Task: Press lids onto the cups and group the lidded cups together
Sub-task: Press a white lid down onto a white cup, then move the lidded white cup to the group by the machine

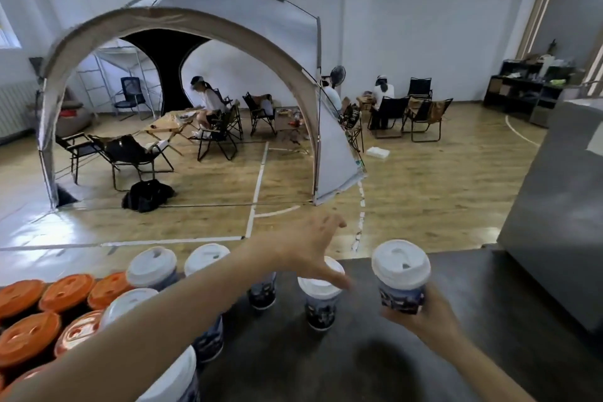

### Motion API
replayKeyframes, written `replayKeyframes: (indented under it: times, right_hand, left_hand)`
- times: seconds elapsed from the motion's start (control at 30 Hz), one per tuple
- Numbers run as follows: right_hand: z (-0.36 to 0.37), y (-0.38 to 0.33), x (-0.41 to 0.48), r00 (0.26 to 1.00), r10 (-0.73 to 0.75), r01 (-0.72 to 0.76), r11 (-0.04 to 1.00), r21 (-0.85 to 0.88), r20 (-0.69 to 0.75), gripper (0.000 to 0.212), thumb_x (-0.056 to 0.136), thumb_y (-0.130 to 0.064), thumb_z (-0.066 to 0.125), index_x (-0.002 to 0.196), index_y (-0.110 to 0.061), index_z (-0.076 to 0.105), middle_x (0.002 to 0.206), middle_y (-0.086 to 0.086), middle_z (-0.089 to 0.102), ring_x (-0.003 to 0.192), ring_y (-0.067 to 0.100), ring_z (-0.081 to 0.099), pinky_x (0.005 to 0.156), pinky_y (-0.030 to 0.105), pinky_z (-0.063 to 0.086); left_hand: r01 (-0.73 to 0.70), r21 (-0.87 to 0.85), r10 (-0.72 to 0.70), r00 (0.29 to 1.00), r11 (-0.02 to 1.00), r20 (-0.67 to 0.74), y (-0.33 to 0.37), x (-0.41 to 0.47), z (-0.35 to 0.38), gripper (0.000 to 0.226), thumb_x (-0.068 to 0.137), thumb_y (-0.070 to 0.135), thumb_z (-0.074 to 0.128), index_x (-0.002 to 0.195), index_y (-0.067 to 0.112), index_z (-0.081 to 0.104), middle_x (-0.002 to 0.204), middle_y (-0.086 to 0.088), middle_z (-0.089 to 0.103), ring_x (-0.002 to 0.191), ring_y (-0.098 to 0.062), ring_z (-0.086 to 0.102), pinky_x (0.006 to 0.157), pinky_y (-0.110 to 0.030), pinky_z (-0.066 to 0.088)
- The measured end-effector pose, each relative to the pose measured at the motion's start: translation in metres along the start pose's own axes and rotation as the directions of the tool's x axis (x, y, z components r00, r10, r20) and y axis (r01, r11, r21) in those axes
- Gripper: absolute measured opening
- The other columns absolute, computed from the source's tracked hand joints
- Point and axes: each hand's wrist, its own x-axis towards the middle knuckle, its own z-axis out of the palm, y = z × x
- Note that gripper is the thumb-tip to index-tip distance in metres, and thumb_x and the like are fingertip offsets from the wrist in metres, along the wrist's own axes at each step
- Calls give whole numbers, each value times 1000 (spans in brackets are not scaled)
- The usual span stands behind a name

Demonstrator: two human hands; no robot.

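Observation:
My right hand (421,313) grips a blue paper cup with a white lid (402,274), held upright just above the dark counter (326,359). My left hand (310,248) reaches across with fingers spread, hovering over two lidded cups; the nearer lidded cup (321,303) stands under my thumb, and another cup (262,292) is partly hidden by my wrist. Several more white-lidded cups (151,266) cluster at the left, some behind my forearm.
Several orange-lidded cups (65,292) are packed at the counter's left edge. A grey metal box (554,212) rises at the right. Beyond the counter lies a wooden floor with a tent (182,26), folding chairs and seated people.

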Motion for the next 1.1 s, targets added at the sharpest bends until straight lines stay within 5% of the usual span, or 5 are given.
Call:
replayKeyframes:
  times: [0.4,0.53,0.73,0.87,1.1]
  right_hand:
    - [21,66,-10,976,99,-107,994,-33,-196,82,55,-7,98,122,-21,53,117,3,65,108,23,62,95,37,48]
    - [29,84,-35,962,102,-115,993,-37,-255,90,55,-2,97,126,-23,45,121,8,53,99,21,60,84,28,52]
    - [60,61,-84,942,15,31,991,132,-334,9,87,-39,69,94,-34,67,91,-5,73,90,18,71,76,13,50]
    - [78,13,-70,992,-43,76,954,291,-119,29,97,-39,49,119,-28,64,116,-19,69,115,-3,60,98,19,44]
    - [109,5,-58,996,-16,55,897,439,-91,30,102,-32,50,113,-10,67,109,-7,75,105,5,67,88,13,50]
  left_hand:
    - [192,218,-183,981,957,-63,-3,36,104,94,82,47,81,152,15,27,151,-12,38,132,-37,42,107,-51,43]
    - [159,85,-146,979,984,-145,7,13,119,93,79,50,82,147,16,27,142,-4,44,126,-28,46,102,-42,44]
    - [-90,-299,-43,911,950,-410,-3,-30,161,85,76,48,84,148,47,38,143,14,23,131,-7,41,109,-26,43]
    - [-195,-494,-105,851,847,-515,-4,-43,184,100,71,32,89,153,36,32,145,17,39,136,4,42,111,-11,34]
    - [-207,-796,-431,749,569,-503,8,-38,229,102,63,13,97,144,18,36,136,22,56,131,-1,54,110,-21,43]
